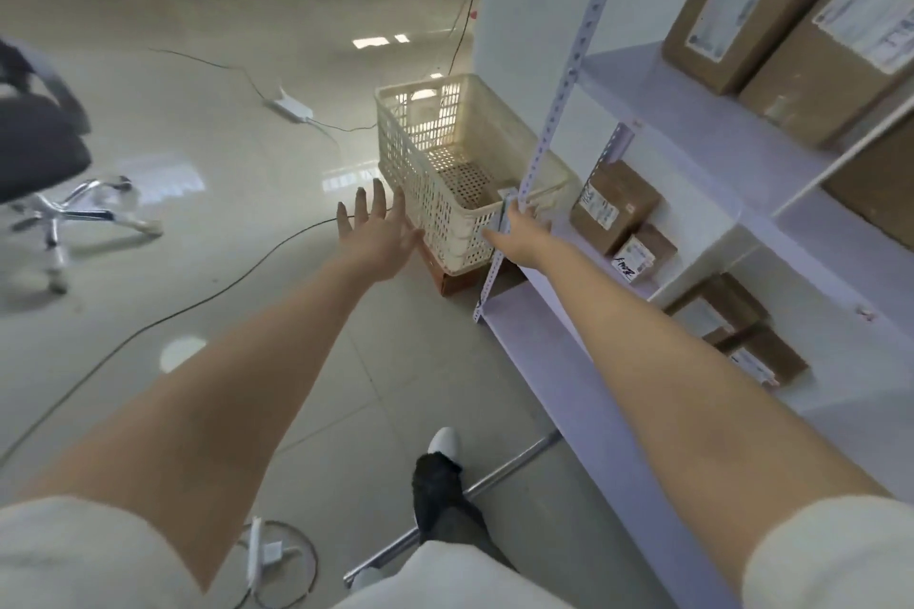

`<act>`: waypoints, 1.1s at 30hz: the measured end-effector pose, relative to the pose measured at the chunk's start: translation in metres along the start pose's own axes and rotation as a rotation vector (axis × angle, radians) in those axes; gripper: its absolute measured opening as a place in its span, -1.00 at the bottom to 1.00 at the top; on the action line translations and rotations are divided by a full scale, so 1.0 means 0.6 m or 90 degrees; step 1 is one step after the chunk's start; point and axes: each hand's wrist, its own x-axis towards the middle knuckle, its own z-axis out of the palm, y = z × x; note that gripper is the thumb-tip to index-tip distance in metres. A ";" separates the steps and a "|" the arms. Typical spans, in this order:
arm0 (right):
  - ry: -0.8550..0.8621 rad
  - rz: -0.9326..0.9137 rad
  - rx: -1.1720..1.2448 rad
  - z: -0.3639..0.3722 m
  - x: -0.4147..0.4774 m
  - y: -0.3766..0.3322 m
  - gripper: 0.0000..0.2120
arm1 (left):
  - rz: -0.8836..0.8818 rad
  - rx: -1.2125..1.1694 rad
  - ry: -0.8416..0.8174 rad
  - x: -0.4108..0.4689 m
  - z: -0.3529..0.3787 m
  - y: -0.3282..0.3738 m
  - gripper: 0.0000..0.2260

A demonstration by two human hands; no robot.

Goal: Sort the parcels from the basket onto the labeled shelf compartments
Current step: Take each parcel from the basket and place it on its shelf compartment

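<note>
A cream perforated plastic basket [420,173] stands on the floor beside the shelf, resting on a brown base; I see no parcels inside it. My left hand [378,232] reaches toward its near left corner, fingers spread, holding nothing. My right hand [519,225] is at the basket's near right rim, partly hidden behind the shelf's perforated upright [549,134]; its fingers seem curled over the rim. Brown cardboard parcels with white labels sit on the shelf: two large ones [752,10] on the upper level, smaller ones [613,205] on the middle level, more [752,351] lower down.
The pale purple metal shelf [658,94] fills the right side. A black office chair [34,153] with a chrome base stands at left. Cables and a white power strip [289,106] lie on the tiled floor. My foot [442,443] is near a metal bar.
</note>
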 end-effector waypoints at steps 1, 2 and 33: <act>-0.011 -0.003 0.006 -0.009 0.020 -0.011 -0.19 | -0.006 0.003 0.001 0.023 -0.002 -0.009 -0.37; -0.020 -0.004 0.015 -0.017 0.041 -0.021 -0.20 | -0.011 0.007 0.002 0.046 -0.007 -0.017 -0.36; -0.052 0.186 0.297 -0.247 0.748 -0.136 -0.17 | 0.109 0.073 -0.088 0.921 -0.168 -0.108 -0.36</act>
